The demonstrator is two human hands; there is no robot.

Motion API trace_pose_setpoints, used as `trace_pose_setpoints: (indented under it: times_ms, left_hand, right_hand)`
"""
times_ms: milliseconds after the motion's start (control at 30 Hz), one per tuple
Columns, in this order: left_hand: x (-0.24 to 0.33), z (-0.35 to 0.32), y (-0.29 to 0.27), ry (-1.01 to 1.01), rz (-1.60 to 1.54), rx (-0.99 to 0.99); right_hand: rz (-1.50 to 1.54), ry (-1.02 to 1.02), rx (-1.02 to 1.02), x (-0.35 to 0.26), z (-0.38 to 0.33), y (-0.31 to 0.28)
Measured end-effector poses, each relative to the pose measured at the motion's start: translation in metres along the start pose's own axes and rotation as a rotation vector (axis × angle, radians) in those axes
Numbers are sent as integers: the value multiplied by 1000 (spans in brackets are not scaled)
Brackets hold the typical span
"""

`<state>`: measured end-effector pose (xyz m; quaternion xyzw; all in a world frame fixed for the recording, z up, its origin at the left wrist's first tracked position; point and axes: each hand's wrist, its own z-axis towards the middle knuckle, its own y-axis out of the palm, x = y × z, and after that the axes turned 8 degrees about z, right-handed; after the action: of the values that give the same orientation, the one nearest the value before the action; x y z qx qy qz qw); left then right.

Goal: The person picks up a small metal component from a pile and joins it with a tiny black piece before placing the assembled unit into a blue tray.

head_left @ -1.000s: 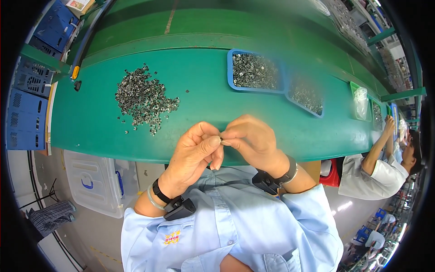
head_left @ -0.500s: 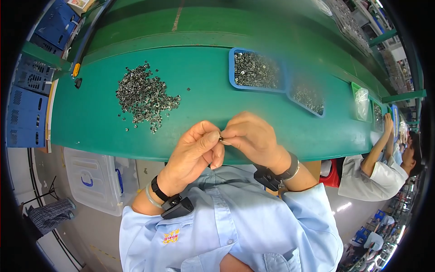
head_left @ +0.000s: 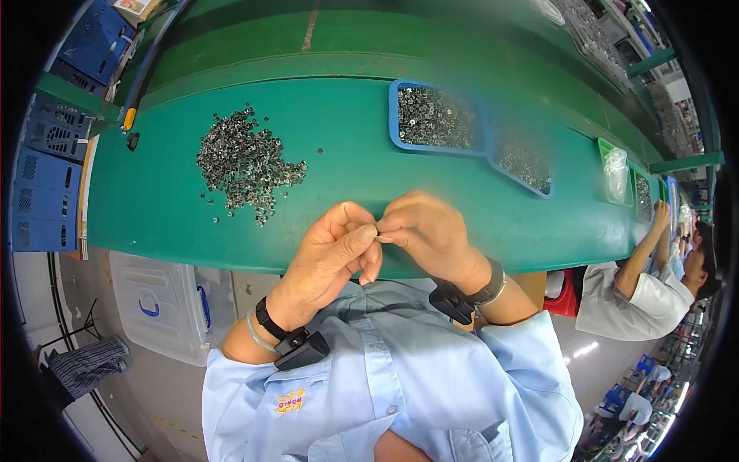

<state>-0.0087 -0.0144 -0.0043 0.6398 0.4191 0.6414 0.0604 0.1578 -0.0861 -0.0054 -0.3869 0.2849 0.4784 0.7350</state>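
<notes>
Near the table's front edge, my left hand and my right hand meet fingertip to fingertip. Both pinch a tiny dark part, mostly covered by the thumbs and fingers, so its exact shape is hidden. Beyond my left hand lies a loose heap of small shiny metal pieces, with a few strays around it. A blue tray full of similar small metal pieces stands beyond my right hand. Another blue tray, blurred in part, adjoins it and also holds small pieces.
Blue crates stack up at the left. A clear lidded box sits on the floor below the table. A yellow-handled tool is by the far left edge. At the right, a co-worker sits by green trays.
My fingers have shifted slightly around the small part, and less of it shows. Both hands stay in nearly the same place. The co-worker's hand has moved a little.
</notes>
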Motion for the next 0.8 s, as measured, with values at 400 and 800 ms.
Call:
trace_pose_setpoints:
  times_ms: [400,800]
  left_hand:
    - [-2,0,1,-17,-83,4]
    - [0,0,5,-3,-7,87]
  right_hand:
    - [84,102,8,-1,2,0]
    - [144,141,23,2,1,3]
